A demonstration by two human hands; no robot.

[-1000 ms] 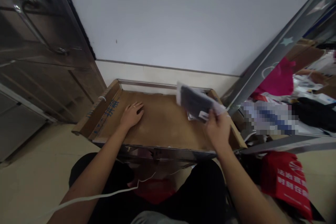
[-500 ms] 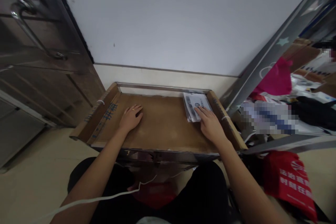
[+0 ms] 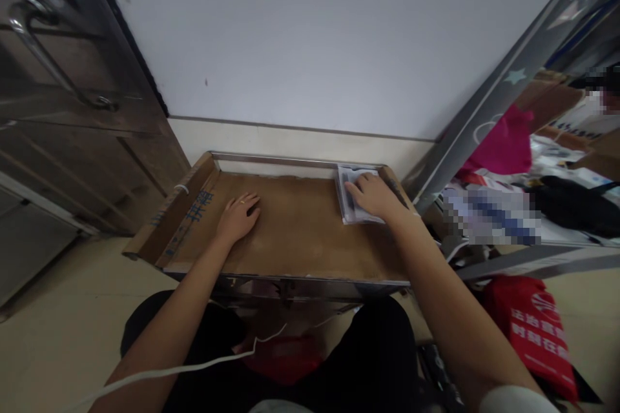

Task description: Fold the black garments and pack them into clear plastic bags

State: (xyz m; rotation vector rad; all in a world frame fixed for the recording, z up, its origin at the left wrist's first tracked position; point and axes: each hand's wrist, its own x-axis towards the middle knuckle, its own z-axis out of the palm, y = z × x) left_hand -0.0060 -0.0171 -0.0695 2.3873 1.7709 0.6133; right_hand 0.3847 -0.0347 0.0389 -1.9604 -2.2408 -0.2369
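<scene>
My left hand lies palm down, fingers spread, on the left part of a brown cardboard sheet that lines a small table. A ring shows on one finger. On the right side of the cardboard is a stack of thin, whitish, glossy packets, close to the raised right side flap. My right hand rests over the upper right of this stack, thumb apart from the fingers. It hides much of the top packet, and its fingertips are partly out of sight.
A metal door with a handle stands to the left, and a pale wall rises behind the table. To the right are a cluttered shelf with a pink cloth and a red bag below it. A white cable crosses my lap.
My right hand has shifted up across the packet stack, from its lower right edge to its upper part, covering the printed mark. My left hand stays flat; the view has moved slightly.
</scene>
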